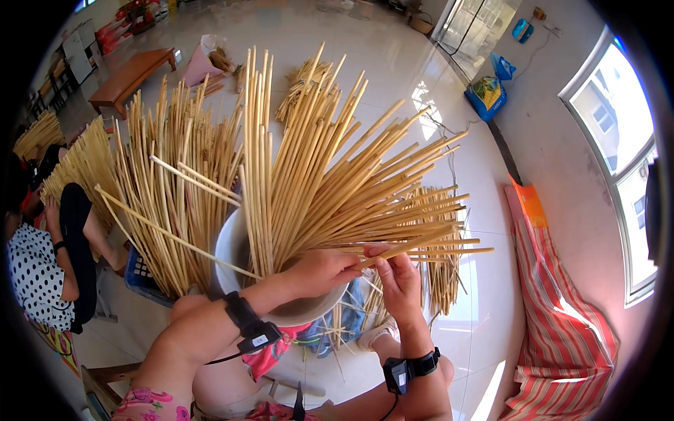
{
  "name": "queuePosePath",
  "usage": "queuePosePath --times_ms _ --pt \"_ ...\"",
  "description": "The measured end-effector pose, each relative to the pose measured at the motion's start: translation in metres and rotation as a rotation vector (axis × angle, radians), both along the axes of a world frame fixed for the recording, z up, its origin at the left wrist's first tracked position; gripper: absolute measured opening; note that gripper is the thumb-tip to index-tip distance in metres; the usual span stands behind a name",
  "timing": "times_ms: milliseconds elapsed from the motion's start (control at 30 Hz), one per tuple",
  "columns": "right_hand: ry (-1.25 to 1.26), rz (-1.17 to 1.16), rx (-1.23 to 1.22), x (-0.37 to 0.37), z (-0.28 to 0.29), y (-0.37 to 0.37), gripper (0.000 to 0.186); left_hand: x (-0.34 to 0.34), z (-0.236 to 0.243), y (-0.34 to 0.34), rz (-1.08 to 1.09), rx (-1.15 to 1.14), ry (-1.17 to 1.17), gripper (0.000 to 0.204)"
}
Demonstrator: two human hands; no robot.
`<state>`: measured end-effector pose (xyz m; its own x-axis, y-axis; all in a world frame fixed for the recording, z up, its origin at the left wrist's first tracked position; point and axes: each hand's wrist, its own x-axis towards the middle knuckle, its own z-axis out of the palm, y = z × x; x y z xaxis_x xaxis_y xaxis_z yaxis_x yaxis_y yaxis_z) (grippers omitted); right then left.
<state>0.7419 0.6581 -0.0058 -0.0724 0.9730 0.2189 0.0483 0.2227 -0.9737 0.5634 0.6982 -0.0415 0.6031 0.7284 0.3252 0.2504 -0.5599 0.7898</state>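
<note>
In front of me a white bucket (227, 256) is full of long pale stripped sticks (316, 161) that fan up and out to the right. Over its right rim my right hand (399, 281) is closed in a pinch round one peeled stick (421, 241), which slants up to the right. At that stick's near end, the fingertips of my left hand (323, 271) pinch together on it. The left forearm crosses the near side of the bucket. A few thin sticks (175, 238) poke out leftward from the bucket.
A blue crate (144, 277) of upright sticks stands left of the bucket. Farther left sits another person (49, 274) beside more sticks. More sticks (442, 281) lie at the right. Striped red cloth (562, 337) lies along the right wall; a wooden bench (133, 78) stands behind.
</note>
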Motion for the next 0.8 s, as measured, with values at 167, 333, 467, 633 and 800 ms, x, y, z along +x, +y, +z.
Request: queuePosePath --times_ms 167,333,467,633,800 --pt "-0.299 -0.050 0.061 -0.007 -0.003 0.000 0.015 0.000 0.008 -0.001 0.032 -0.020 -0.080 0.021" --pt "-0.311 -0.058 0.035 -0.010 0.003 0.002 0.013 -0.009 0.010 0.006 -0.067 -0.162 -0.037 0.023" --pt "-0.264 -0.032 -0.023 -0.011 0.002 0.004 0.016 -0.015 0.005 0.010 -0.117 -0.133 -0.032 0.020" --pt "-0.111 -0.088 -0.017 -0.013 -0.009 0.004 0.026 -0.033 0.030 0.019 0.057 -0.270 -0.132 0.020" --pt "-0.152 -0.108 -0.166 -0.008 -0.003 0.004 0.027 -0.078 0.065 0.031 0.395 -0.002 -0.314 0.015"
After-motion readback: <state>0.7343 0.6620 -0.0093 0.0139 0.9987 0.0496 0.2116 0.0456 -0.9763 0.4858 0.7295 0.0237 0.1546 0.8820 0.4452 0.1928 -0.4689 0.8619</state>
